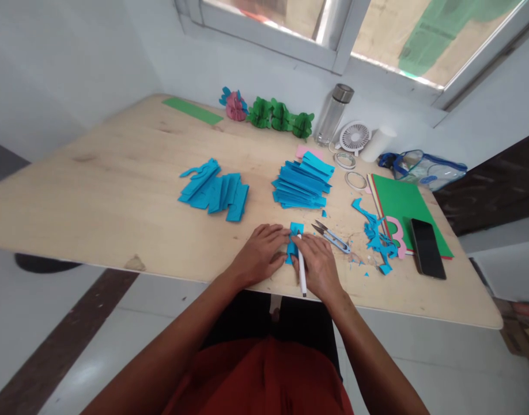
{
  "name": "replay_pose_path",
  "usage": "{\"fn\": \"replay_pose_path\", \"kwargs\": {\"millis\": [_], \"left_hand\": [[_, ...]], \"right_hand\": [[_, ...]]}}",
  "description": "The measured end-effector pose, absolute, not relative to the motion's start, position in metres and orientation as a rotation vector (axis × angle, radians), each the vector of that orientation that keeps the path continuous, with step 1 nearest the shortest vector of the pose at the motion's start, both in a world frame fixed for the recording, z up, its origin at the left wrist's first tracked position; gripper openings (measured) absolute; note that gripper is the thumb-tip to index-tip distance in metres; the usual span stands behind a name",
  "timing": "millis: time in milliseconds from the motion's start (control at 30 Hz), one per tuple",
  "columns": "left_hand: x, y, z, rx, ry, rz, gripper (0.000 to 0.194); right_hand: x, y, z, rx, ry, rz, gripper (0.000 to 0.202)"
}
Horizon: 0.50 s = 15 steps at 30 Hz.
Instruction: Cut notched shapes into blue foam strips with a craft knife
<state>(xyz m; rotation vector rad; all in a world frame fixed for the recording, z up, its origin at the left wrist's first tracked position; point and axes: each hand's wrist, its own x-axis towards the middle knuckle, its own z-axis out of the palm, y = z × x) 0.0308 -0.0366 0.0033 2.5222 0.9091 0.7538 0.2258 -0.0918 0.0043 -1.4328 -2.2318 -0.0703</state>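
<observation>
A small blue paper piece (pixel 296 227) lies on the wooden table near its front edge, between my hands. My left hand (pixel 261 253) rests flat on the tabletop with its fingertips at the paper's left side. My right hand (pixel 318 264) is closed around a white pen (pixel 302 274), whose tip is over the blue paper. Just right of the paper lie small thread snips (pixel 333 237). Behind my hands is a fanned pile of blue paper strips (pixel 302 183), and a second group of folded blue pieces (pixel 219 192) sits to the left.
Blue scraps (pixel 377 236), a phone (pixel 427 248) and green sheets (pixel 403 207) lie right on the table (pixel 95 190). Tape rolls (pixel 355 181), a small fan (pixel 355 137), a bottle (pixel 332 115) and green paper shapes (pixel 280 116) stand or lie toward the wall.
</observation>
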Motion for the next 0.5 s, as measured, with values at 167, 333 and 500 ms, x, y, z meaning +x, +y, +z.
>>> {"fn": "replay_pose_path", "kwargs": {"millis": [167, 333, 500], "left_hand": [[0.0310, -0.0368, 0.0040, 2.528, 0.897, 0.744, 0.036], [0.0314, -0.0377, 0.0042, 2.552, 0.932, 0.722, 0.037], [0.0314, -0.0385, 0.0039, 2.571, 0.935, 0.694, 0.039]], "right_hand": [[0.2261, -0.0915, 0.0049, -1.435, -2.237, -0.054, 0.041], [0.2261, -0.0919, 0.0045, -1.432, -2.229, -0.060, 0.043], [0.2269, -0.0921, 0.0037, -1.427, -2.226, -0.053, 0.043]]}}
